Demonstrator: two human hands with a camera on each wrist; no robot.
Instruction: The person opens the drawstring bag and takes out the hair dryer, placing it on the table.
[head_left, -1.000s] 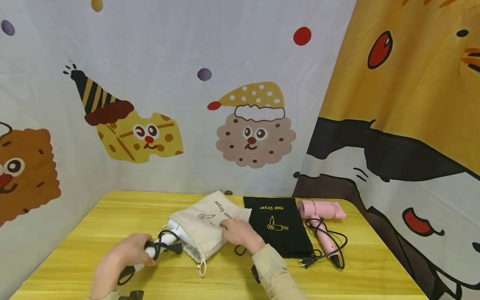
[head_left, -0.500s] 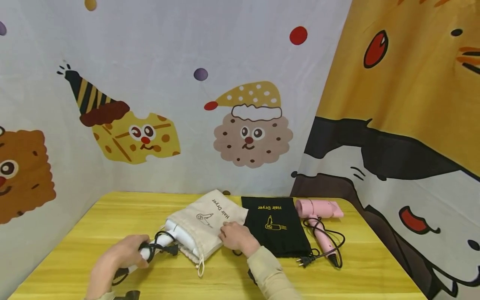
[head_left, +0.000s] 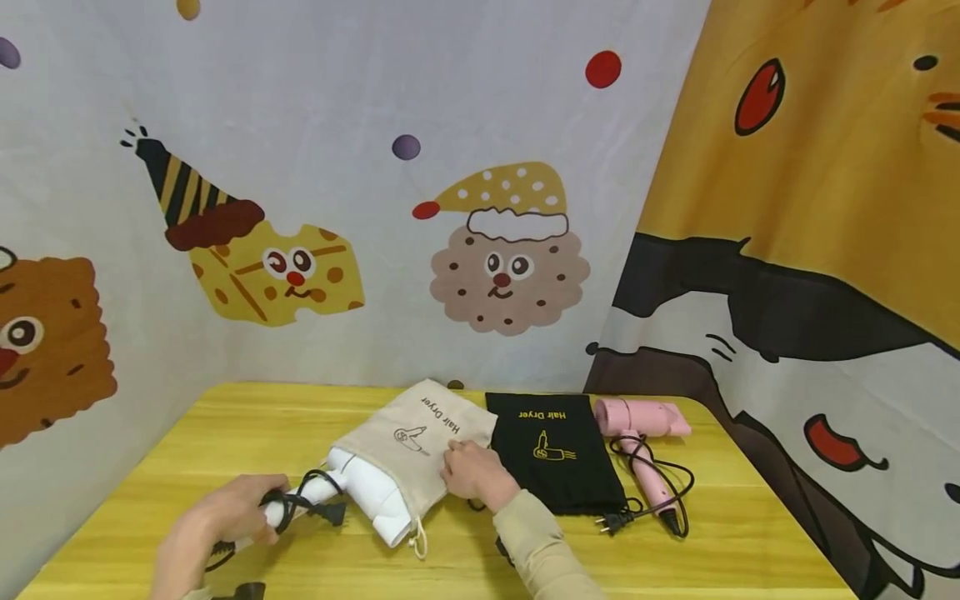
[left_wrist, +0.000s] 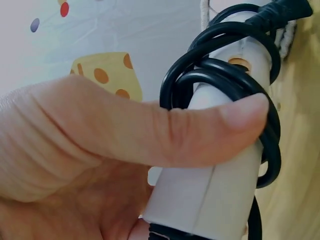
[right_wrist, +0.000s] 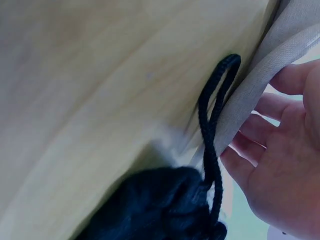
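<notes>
A white hair dryer (head_left: 375,492) lies slantwise, its body partly inside a cream drawstring bag (head_left: 397,429) printed "Hair Dryer". My left hand (head_left: 236,504) grips the dryer's handle (left_wrist: 200,195), the thumb across the black cord (left_wrist: 220,75) wound around it. The plug (head_left: 327,510) hangs beside the handle. My right hand (head_left: 476,475) holds the bag by its right edge; in the right wrist view its fingertips are hidden behind the bag's fold (right_wrist: 250,100). White drawstring loops (head_left: 418,540) stick out at the bag's mouth.
Right of the cream bag lies a black "Hair Dryer" bag (head_left: 555,467), its black drawstring (right_wrist: 212,115) looped near my right hand. A pink hair dryer (head_left: 637,417) with a tangled black cord (head_left: 675,487) lies farther right. Cartoon-printed fabric (head_left: 510,92) stands behind the wooden table (head_left: 277,408).
The white dryer has slid down and left with my left hand, and more of its body shows outside the cream bag. My right hand stays on the bag's right edge.
</notes>
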